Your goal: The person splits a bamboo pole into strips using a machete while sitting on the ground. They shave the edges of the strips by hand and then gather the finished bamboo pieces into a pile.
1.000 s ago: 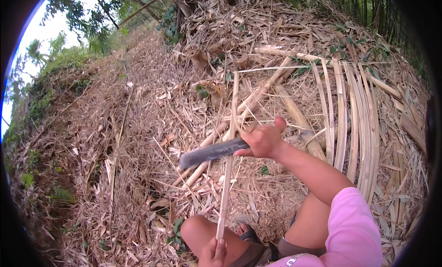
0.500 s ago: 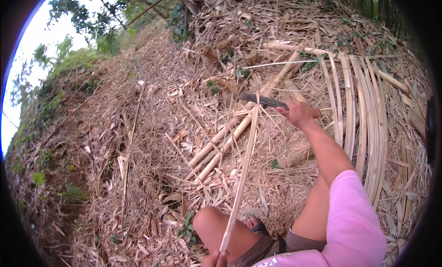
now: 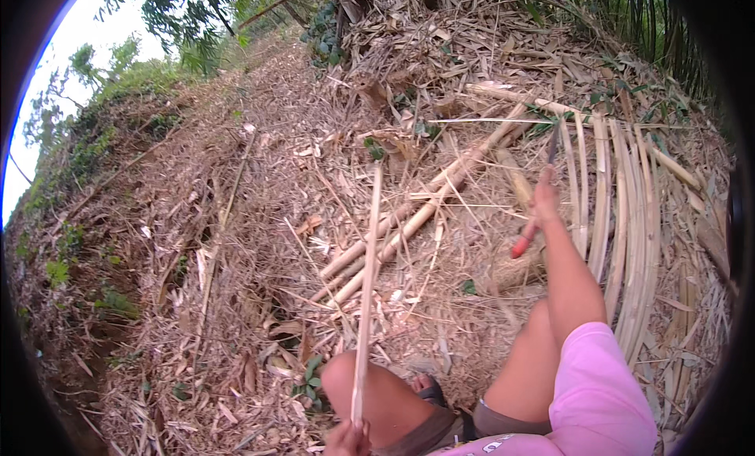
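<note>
Pale lettering runs along the lower front of the pink shirt, but folds and the lower edge cut it short. The left hand, partly cut off by the same edge, lies nearer the body than the paired poles and is closed around the near end of a long pale strip. That strip rises away from the body and crosses in front of the poles' near portion, hiding a little of them. To the right of the poles, the right hand (blurred, so its separate fingers are hard to make out) grips a knife; the dark, narrow blade points away from the body, and the reddish handle end sticks out below the fist. A thicker brown piece, also right of the poles, is partly covered by the right forearm and cannot be made out well. Farther right of them, a row of pale strips curves toward the body, lower portions of some passing behind the forearm and sleeve. Nearer the body than the poles are a dark sandal and a leafy green plant; dry litter spreads left of them.
</note>
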Demonstrator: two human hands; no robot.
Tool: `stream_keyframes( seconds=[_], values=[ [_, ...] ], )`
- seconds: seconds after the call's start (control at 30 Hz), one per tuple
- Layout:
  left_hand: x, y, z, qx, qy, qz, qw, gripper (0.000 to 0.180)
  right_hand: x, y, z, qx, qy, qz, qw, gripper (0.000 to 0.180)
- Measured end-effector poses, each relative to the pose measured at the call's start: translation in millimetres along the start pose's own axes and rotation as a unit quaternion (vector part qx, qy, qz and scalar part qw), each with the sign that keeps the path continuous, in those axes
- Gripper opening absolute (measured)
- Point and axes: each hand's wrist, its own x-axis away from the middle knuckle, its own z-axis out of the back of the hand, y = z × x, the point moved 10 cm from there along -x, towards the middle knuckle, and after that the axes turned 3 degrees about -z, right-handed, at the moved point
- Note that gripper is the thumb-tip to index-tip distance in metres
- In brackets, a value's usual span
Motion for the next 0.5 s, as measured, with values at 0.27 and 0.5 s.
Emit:
stream_keyframes(
  seconds=[0.27,0.5],
  values=[
    [-96,108,-105,0.099,-0.217,-0.006,0.971,0.028,137,-92,-32,-0.031,-0.155,0.069,0.985,0.072],
    [-146,162,-169,0.129,-0.281,-0.058,0.949,0.024,284,-145,-42,0.156,-0.296,0.402,0.852,0.072]
  ],
)
